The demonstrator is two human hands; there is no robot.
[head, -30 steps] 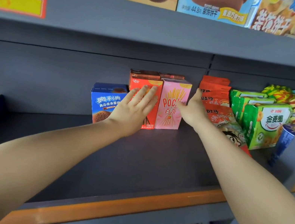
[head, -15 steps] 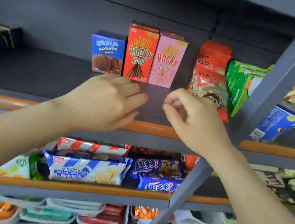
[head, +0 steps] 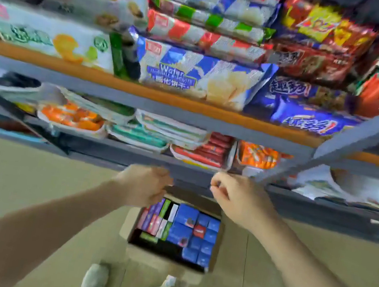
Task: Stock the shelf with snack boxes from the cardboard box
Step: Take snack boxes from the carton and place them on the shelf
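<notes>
An open cardboard box [head: 126, 228] stands on the floor below the shelving, packed with snack boxes: blue ones [head: 195, 235] on the right, thin pink, purple and green ones [head: 156, 218] on the left. My left hand [head: 144, 184] hangs above the box's far left corner, fingers loosely curled, holding nothing. My right hand [head: 237, 197] is above its far right corner, fingers also loosely curled and empty. The view is blurred by motion.
Grey shelves with orange edge strips [head: 141, 92] carry wafer packs [head: 195, 76], cookie bags and, lower down, flat trays of snacks [head: 152, 134]. A slanted grey upright [head: 351, 136] crosses at the right. My two shoes [head: 93, 280] stand on the beige floor before the box.
My view has swung down from the upper shelf with the Pocky boxes to the floor. Both hands left that shelf and came down over the cardboard box.
</notes>
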